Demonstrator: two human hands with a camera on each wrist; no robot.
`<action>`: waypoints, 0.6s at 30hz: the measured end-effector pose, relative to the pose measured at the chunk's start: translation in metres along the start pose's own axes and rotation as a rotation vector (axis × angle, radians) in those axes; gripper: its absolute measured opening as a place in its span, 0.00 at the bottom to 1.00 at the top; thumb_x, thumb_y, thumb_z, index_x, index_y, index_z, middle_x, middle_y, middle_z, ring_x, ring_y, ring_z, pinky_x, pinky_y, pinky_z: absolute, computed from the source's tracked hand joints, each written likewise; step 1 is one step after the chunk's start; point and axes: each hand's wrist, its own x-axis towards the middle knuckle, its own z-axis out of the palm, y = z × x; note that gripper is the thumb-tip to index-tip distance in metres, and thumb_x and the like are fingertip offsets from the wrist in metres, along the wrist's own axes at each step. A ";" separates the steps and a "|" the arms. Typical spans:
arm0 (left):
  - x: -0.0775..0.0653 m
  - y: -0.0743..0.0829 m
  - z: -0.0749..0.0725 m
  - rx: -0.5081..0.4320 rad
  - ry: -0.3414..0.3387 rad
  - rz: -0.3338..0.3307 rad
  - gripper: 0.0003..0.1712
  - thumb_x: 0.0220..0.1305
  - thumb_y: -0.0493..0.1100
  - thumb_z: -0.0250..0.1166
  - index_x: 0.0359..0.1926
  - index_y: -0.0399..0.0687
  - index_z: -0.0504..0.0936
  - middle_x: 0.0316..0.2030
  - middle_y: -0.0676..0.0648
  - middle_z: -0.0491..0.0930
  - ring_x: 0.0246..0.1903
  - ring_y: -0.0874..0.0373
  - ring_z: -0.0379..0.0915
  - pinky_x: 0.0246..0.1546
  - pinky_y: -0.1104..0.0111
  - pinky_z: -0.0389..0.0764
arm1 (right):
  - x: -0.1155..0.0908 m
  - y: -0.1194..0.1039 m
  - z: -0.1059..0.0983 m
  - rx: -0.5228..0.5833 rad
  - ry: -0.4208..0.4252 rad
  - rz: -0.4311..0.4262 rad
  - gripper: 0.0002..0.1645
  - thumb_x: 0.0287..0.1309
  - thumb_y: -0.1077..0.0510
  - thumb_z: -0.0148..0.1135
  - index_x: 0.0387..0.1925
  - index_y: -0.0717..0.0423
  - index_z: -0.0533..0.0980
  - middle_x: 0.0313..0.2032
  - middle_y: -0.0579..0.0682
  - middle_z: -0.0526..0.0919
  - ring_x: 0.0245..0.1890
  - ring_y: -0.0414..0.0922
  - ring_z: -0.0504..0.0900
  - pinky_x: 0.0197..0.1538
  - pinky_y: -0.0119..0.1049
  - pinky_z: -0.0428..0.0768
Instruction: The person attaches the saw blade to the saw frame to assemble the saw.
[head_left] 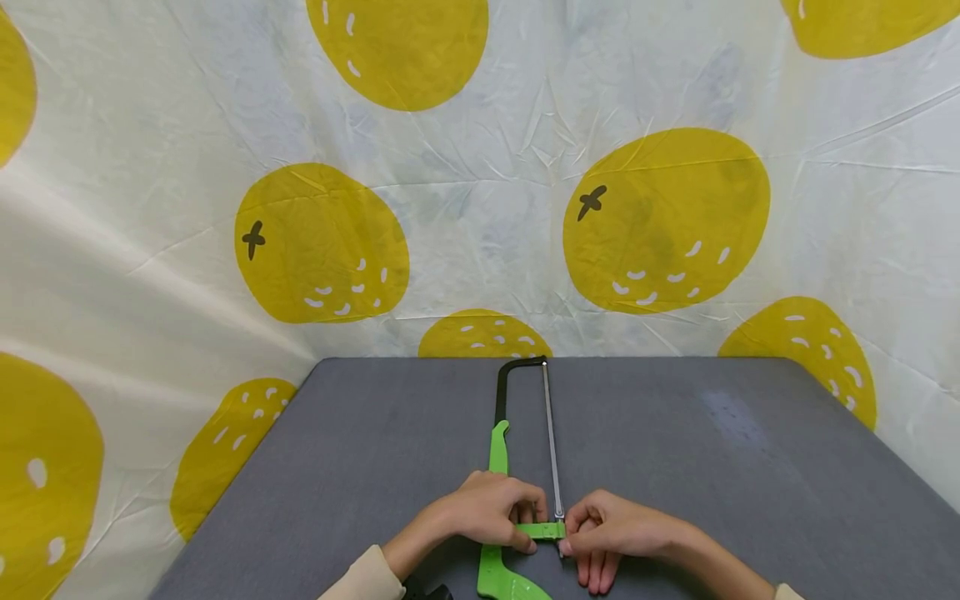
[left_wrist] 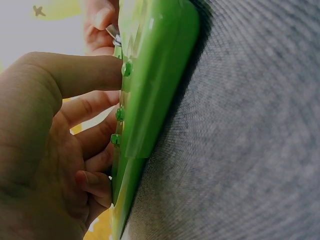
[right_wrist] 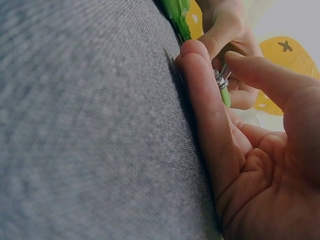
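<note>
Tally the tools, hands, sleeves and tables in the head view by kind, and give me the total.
Tools: 1 (green-and-black hacksaw)
Hands: 2 (left hand, right hand)
Sleeves: 2 (left sleeve, right sleeve, both only partly in view)
Tables: 1 (grey table)
Total: 6

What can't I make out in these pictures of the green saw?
Green handle: head view's bottom edge cuts off its lower end; the left hand hides part above.
Blade: any teeth, too small in the head view.
Metal fitting: exact shape too small to tell, right wrist view.
</note>
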 end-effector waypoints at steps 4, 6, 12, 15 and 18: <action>0.000 0.001 -0.001 -0.012 -0.003 -0.007 0.11 0.57 0.51 0.76 0.39 0.67 0.83 0.27 0.71 0.80 0.25 0.81 0.70 0.28 0.77 0.70 | 0.000 0.000 0.000 -0.008 0.002 -0.003 0.10 0.69 0.60 0.61 0.40 0.66 0.79 0.24 0.44 0.88 0.21 0.32 0.86 0.26 0.28 0.83; 0.001 0.002 -0.001 -0.019 -0.006 -0.011 0.11 0.57 0.51 0.77 0.39 0.67 0.83 0.27 0.71 0.80 0.25 0.81 0.70 0.28 0.77 0.70 | 0.000 0.001 0.000 -0.012 0.003 -0.010 0.12 0.69 0.60 0.60 0.41 0.70 0.78 0.24 0.44 0.87 0.21 0.33 0.86 0.26 0.28 0.83; 0.001 0.001 0.000 -0.014 -0.005 -0.015 0.11 0.57 0.51 0.77 0.39 0.67 0.83 0.27 0.71 0.80 0.26 0.81 0.70 0.29 0.77 0.69 | -0.001 0.002 0.000 -0.011 0.002 -0.024 0.22 0.69 0.60 0.59 0.44 0.83 0.73 0.25 0.45 0.88 0.21 0.34 0.87 0.26 0.29 0.83; 0.001 0.001 0.000 -0.011 -0.003 -0.014 0.11 0.57 0.52 0.77 0.39 0.67 0.83 0.27 0.71 0.80 0.26 0.81 0.70 0.29 0.77 0.69 | -0.001 0.003 0.000 -0.005 -0.005 -0.026 0.23 0.68 0.61 0.58 0.45 0.86 0.71 0.25 0.45 0.88 0.22 0.34 0.87 0.26 0.29 0.83; 0.001 0.001 0.000 -0.007 0.000 -0.012 0.11 0.57 0.52 0.77 0.39 0.67 0.83 0.27 0.71 0.80 0.26 0.81 0.70 0.29 0.77 0.69 | -0.001 0.003 -0.001 -0.002 -0.013 -0.027 0.24 0.68 0.62 0.58 0.45 0.88 0.70 0.25 0.44 0.87 0.22 0.34 0.87 0.27 0.29 0.84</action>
